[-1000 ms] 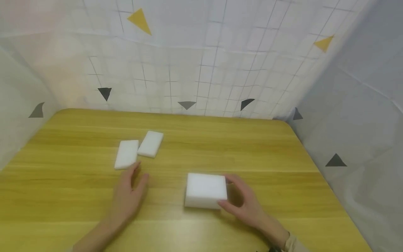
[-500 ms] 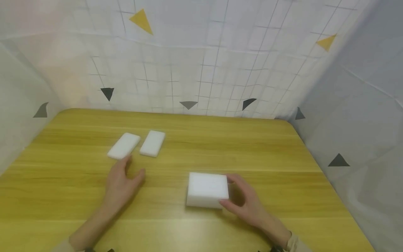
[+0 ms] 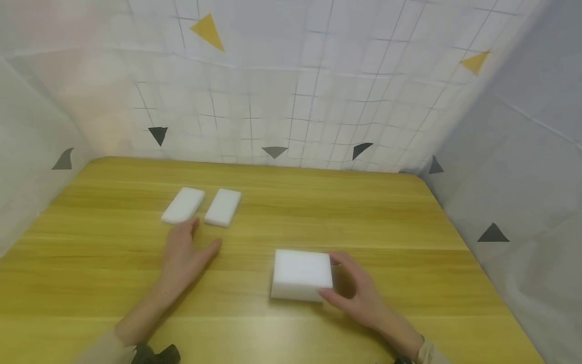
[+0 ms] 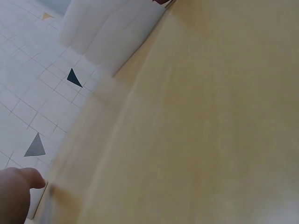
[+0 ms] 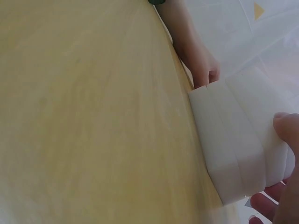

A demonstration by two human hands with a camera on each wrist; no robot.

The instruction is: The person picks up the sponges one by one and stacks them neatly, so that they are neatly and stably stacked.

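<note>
In the head view, two white sponge slabs lie flat side by side at the back left, a left slab (image 3: 183, 206) and a right slab (image 3: 223, 207), with a narrow gap between. My left hand (image 3: 184, 253) has its fingertips right at the near edge of the left slab, its thumb spread away to the right. Right of centre stands a stack of white sponges (image 3: 302, 273). My right hand (image 3: 356, 290) holds that stack at its right end, thumb on the near side and fingers on the far side. Seams between several layers of the sponge stack (image 5: 238, 135) show in the right wrist view.
The wooden table (image 3: 386, 212) has rounded back corners. A white sheet with grid lines and triangles (image 3: 273, 101) hangs behind it, and grey-white sheets (image 3: 523, 192) flank both sides. A dark wrist strap (image 3: 156, 354) shows below my left sleeve.
The left slab has turned and slid away from me, opening a gap to the right slab. My left hand has moved forward with it. My right hand stays on the stack.
</note>
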